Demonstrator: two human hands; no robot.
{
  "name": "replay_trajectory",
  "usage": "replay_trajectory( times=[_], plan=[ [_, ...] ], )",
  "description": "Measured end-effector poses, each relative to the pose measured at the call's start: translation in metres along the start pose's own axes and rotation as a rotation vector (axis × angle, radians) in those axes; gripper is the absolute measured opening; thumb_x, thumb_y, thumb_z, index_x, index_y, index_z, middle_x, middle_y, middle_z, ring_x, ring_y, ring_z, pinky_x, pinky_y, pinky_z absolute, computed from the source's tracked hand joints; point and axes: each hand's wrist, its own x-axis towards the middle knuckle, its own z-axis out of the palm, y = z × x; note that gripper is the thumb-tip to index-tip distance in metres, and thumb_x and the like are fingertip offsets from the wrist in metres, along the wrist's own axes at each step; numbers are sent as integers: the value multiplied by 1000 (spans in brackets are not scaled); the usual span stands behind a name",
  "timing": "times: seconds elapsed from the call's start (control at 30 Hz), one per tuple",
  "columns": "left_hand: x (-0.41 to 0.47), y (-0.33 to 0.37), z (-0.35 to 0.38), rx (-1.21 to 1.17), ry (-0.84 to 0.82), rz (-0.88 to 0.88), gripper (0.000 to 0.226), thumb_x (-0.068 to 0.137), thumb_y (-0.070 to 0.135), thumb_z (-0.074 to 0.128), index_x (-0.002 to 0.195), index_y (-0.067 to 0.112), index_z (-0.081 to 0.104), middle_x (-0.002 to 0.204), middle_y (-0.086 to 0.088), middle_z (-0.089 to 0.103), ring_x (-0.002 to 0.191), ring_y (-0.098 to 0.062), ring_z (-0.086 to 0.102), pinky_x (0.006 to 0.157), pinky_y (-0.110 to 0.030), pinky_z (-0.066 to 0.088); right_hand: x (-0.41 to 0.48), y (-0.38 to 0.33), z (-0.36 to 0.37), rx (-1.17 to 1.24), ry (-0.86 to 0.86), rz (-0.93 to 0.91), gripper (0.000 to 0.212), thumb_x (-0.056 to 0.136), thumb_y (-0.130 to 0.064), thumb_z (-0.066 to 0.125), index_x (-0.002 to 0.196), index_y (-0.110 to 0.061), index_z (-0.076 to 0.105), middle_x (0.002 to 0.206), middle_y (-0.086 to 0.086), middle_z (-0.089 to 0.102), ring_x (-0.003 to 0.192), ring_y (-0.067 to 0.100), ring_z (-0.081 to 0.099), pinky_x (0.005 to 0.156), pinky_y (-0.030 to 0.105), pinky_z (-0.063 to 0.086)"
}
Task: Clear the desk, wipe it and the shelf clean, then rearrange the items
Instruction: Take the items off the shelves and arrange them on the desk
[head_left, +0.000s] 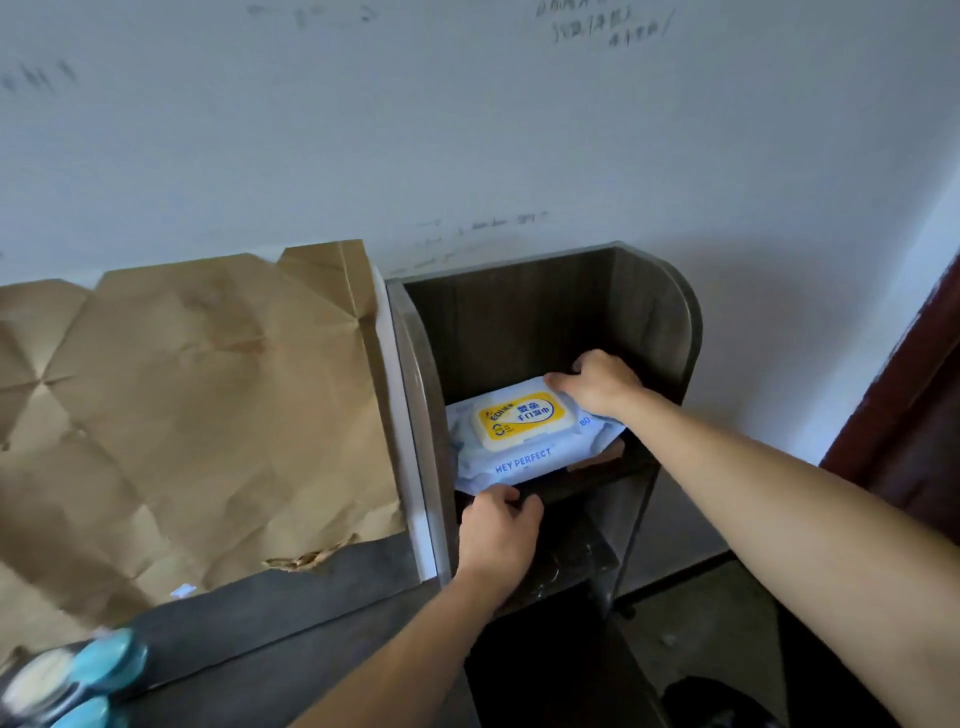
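A wet-wipe pack (524, 447) with a yellow lid lies flat on the upper board of the dark wooden shelf (654, 322) that stands just beside the desk (291, 613). The right hand (597, 387) grips the pack's far right end, fingers curled over it. The left hand (498, 530) sits at the pack's near edge, fingers curled under; whether they clasp pack or board I cannot tell. Creased brown paper (197, 405) covers the desk on the left, and blue-capped bottles (98, 670) stand at its near corner, blurred.
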Motion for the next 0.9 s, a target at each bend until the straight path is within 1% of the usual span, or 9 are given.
replay_trajectory(
  times=[0.1, 0.23, 0.3, 0.4, 0.5, 0.6, 0.73, 0.83, 0.9],
  plan=[
    [4, 15, 11, -307, 3, -197, 28, 91, 33, 57, 82, 7, 61, 73, -14, 64, 57, -30, 63, 64, -47, 59, 10, 1, 4, -30, -67, -6, 50, 80, -59, 61, 86, -10, 55, 83, 5, 59, 79, 27, 60, 62, 31, 42],
    [5, 44, 25, -561, 124, -330, 31, 95, 42, 51, 82, 13, 52, 87, -27, 65, 64, -36, 67, 62, -43, 60, 16, 4, 6, 22, -9, -56, 29, 86, -40, 64, 93, -12, 59, 95, 9, 64, 80, 27, 59, 64, 29, 44],
    [8, 56, 32, -646, 192, -371, 34, 96, 44, 48, 89, 11, 51, 88, -24, 64, 65, -35, 66, 63, -41, 60, 16, 4, 8, 108, 23, -94, 21, 88, -28, 63, 103, -14, 63, 105, 9, 65, 90, 28, 62, 66, 27, 44],
    [11, 70, 40, -750, 281, -415, 34, 95, 46, 48, 105, 13, 48, 103, -17, 61, 80, -35, 68, 62, -38, 59, 11, 3, 2, 237, 81, -189, 12, 90, -21, 60, 100, -16, 63, 104, 6, 65, 92, 24, 61, 67, 25, 40],
    [13, 78, 42, -845, 340, -427, 40, 95, 47, 48, 116, 14, 50, 110, -13, 57, 96, -35, 64, 62, -35, 57, 3, 4, -15, 344, 127, -323, 6, 90, -19, 59, 94, -16, 62, 95, 1, 64, 84, 18, 57, 68, 24, 37],
    [7, 86, 41, -926, 359, -388, 33, 95, 45, 47, 112, 16, 53, 106, -9, 61, 96, -29, 63, 65, -34, 56, -15, 10, -35, 461, 150, -428, 3, 89, -15, 58, 89, -15, 61, 86, -3, 62, 79, 15, 57, 65, 24, 39],
    [-10, 86, 42, -962, 363, -293, 26, 92, 36, 58, 106, 15, 60, 100, -7, 69, 93, -25, 66, 73, -35, 56, -44, 31, -47, 566, 167, -440, 5, 86, -11, 60, 85, -15, 58, 81, -2, 60, 74, 13, 56, 60, 22, 43],
    [-29, 76, 40, -967, 372, -241, 46, 75, 38, 71, 107, 7, 59, 103, -11, 70, 94, -27, 68, 83, -46, 56, -70, 51, -45, 671, 157, -413, 10, 85, -9, 62, 81, -17, 57, 87, 2, 61, 76, 16, 57, 65, 27, 47],
    [-41, 64, 37, -980, 359, -238, 58, 68, 39, 74, 106, 1, 51, 106, -18, 67, 94, -32, 69, 81, -49, 57, -94, 63, -39, 750, 118, -360, 13, 86, -6, 62, 80, -16, 56, 84, 2, 60, 72, 12, 55, 63, 23, 44]
  ],
)
